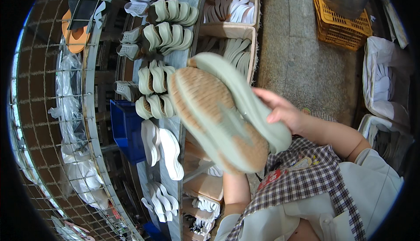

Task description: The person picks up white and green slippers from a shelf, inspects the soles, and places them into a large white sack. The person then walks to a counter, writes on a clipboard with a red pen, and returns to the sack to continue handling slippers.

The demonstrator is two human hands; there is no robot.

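Two pale green shoe soles are held up in front of me, slightly blurred. The nearer shoe sole (205, 114) turns its brown-and-green tread toward me. Beside it, on the right, the second shoe sole (245, 97) lies tilted along its edge, showing a smooth side. My right hand (284, 112) is closed on this second sole near its lower end, thumb on the near face. My left forearm (236, 186) rises behind the tread-side sole, which hides my left hand and its fingers.
Left of the soles, a narrow metal bench (164, 180) carries rows of green soles (168, 38) and white soles (169, 153). A blue bin (127, 129) and wire mesh (48, 110) stand farther left. Sole-filled cloth-lined bins (229, 5) adjoin the bench. Yellow crates (343, 31) stand at far right.
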